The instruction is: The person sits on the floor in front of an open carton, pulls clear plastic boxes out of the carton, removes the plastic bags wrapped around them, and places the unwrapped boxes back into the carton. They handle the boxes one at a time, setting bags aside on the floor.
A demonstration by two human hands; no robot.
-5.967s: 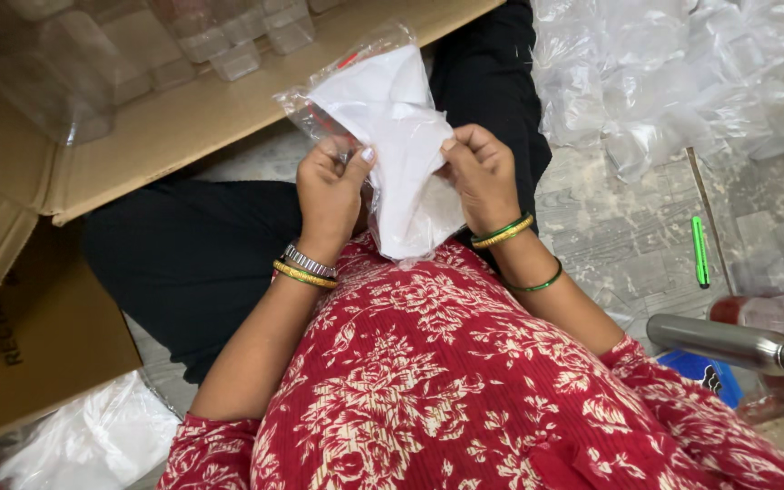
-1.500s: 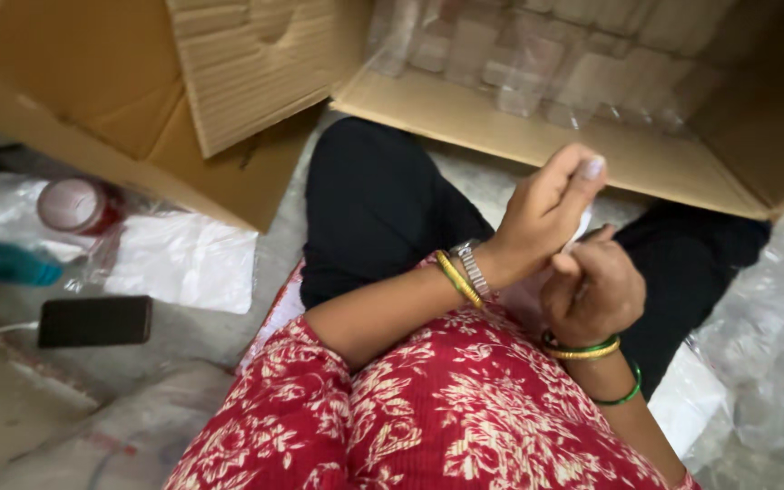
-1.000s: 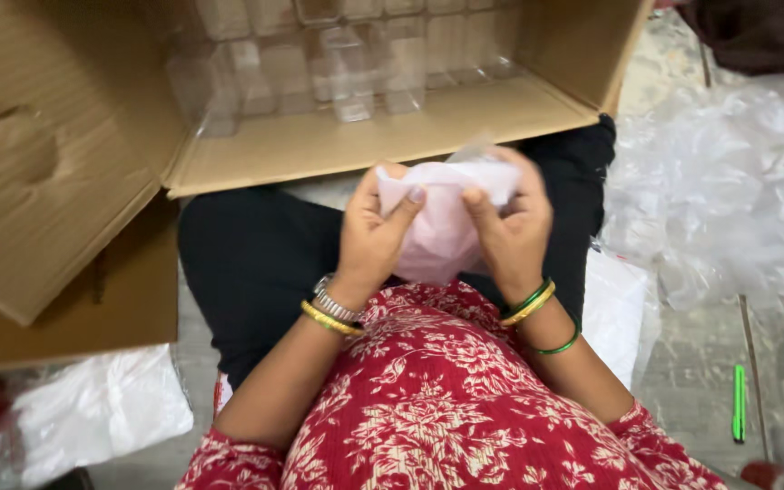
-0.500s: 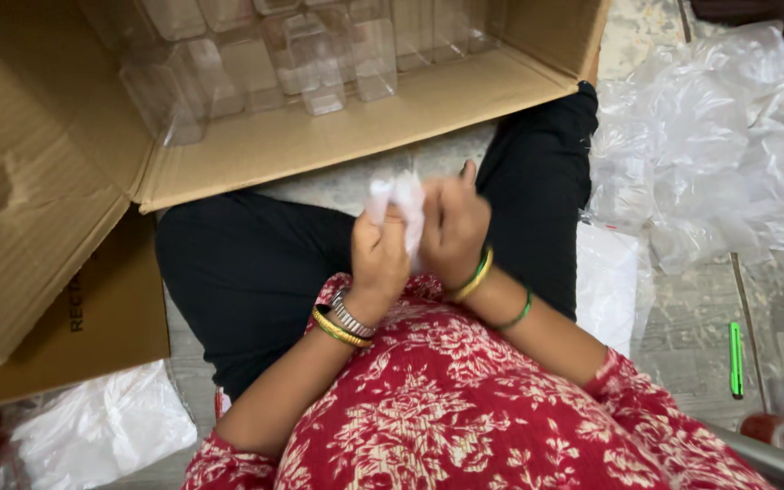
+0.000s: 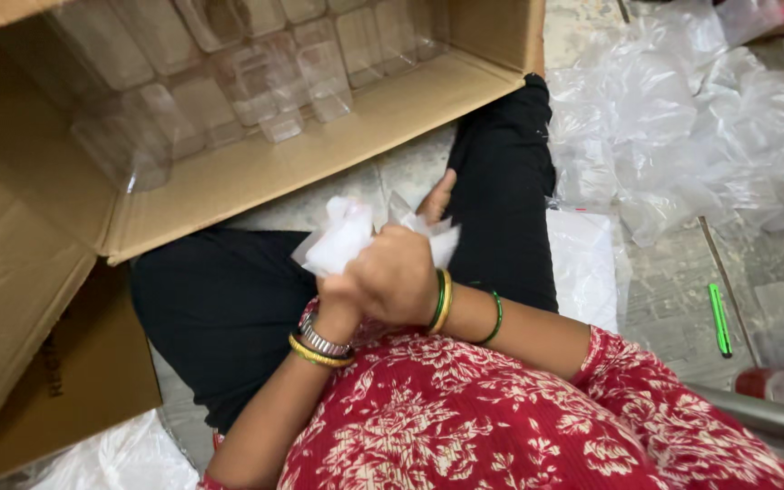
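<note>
Both hands have come lower and closer since half a second ago, and the white bag (image 5: 342,234) is now more scrunched. The right hand (image 5: 401,272) lies over the left hand (image 5: 338,295), pressed together above the lap. Both are closed on the bag, which sticks out to the left and behind the right thumb. Just past the knees sits a box (image 5: 256,177) with clear jars (image 5: 265,82) inside. More bags (image 5: 682,136) lie on the floor, and a green pen (image 5: 720,318).
</note>
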